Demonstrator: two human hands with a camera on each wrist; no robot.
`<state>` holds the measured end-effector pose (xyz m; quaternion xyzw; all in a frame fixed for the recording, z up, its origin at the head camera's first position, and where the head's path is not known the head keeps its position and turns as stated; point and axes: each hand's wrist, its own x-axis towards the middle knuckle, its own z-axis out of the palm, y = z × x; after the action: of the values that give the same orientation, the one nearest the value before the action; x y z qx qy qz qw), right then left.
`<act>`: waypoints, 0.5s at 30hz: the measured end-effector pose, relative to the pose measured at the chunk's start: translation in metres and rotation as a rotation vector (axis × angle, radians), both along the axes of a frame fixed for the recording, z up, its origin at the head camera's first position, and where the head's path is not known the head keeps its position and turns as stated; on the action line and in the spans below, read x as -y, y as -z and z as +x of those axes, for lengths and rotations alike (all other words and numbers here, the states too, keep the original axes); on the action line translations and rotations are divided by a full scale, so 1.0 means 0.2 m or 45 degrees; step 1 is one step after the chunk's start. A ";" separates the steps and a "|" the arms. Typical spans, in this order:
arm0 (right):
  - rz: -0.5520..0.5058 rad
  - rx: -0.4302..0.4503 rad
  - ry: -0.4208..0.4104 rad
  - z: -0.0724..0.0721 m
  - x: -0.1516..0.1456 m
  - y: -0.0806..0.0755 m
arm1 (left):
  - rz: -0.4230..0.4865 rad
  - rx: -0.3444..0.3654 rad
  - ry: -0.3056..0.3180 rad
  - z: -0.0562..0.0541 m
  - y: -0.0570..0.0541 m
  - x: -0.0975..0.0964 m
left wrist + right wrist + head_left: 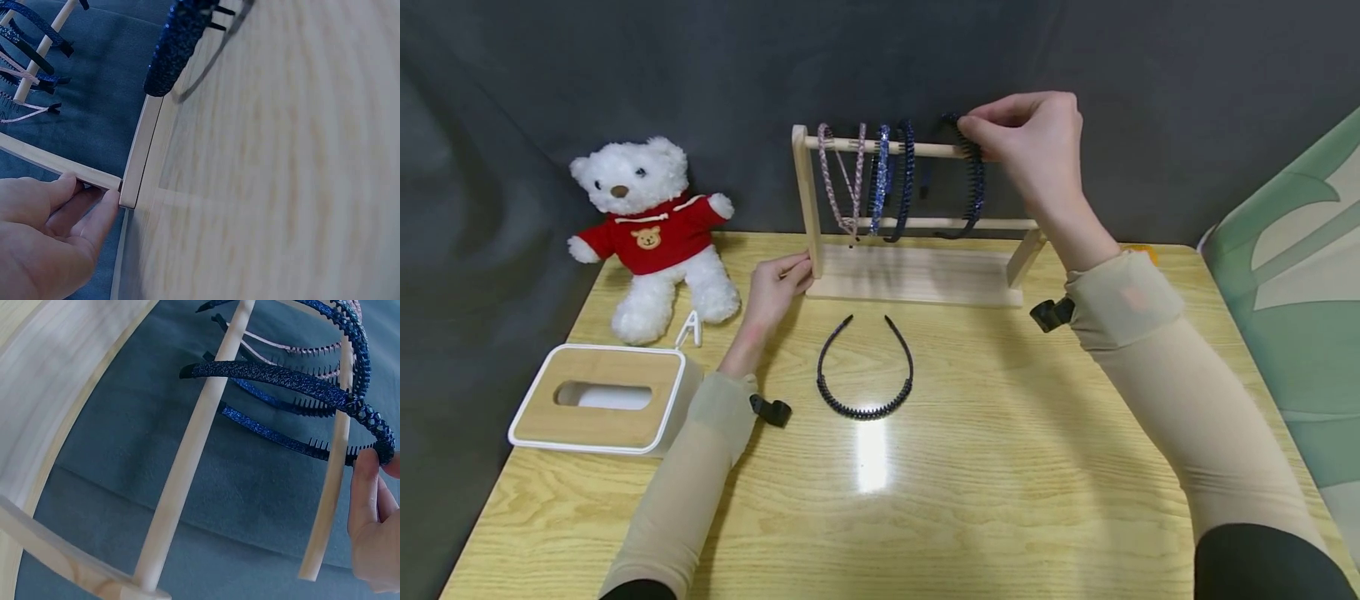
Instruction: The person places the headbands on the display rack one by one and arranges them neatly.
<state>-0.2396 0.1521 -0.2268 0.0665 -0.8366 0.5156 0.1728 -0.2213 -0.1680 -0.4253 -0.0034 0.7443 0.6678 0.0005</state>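
Note:
A wooden rack (917, 271) with two horizontal bars stands at the back of the table. My right hand (1037, 142) pinches the top of a dark blue toothed headband (977, 187), which hangs over the upper bar near its right end. My left hand (772, 292) holds the rack's left upright (65, 164) low down, by the base. Further left along the bars hang pink headbands (859, 158), a glittery blue headband (881, 179) and a dark blue beaded headband (904, 183). Another dark headband (865, 412) lies on the table before the rack, its ends pointing toward it.
A white teddy bear in a red sweater (643, 250) sits at the back left. In front of it stand a white letter A (693, 329) and a tissue box with a wooden lid (602, 425). Dark cloth (737, 67) hangs behind the table.

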 end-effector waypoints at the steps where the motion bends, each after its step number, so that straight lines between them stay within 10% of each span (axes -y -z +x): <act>1: 0.003 0.003 -0.001 0.00 0.01 0.00 | 0.001 -0.001 -0.001 0.00 0.00 0.00; 15: 0.008 -0.008 0.018 -0.03 0.10 0.03 | -0.011 -0.012 0.012 0.01 0.00 0.00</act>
<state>-0.2451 0.1314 -0.2329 0.0628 -0.8380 0.5116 0.1790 -0.2199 -0.1689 -0.4253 0.0034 0.7473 0.6645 0.0002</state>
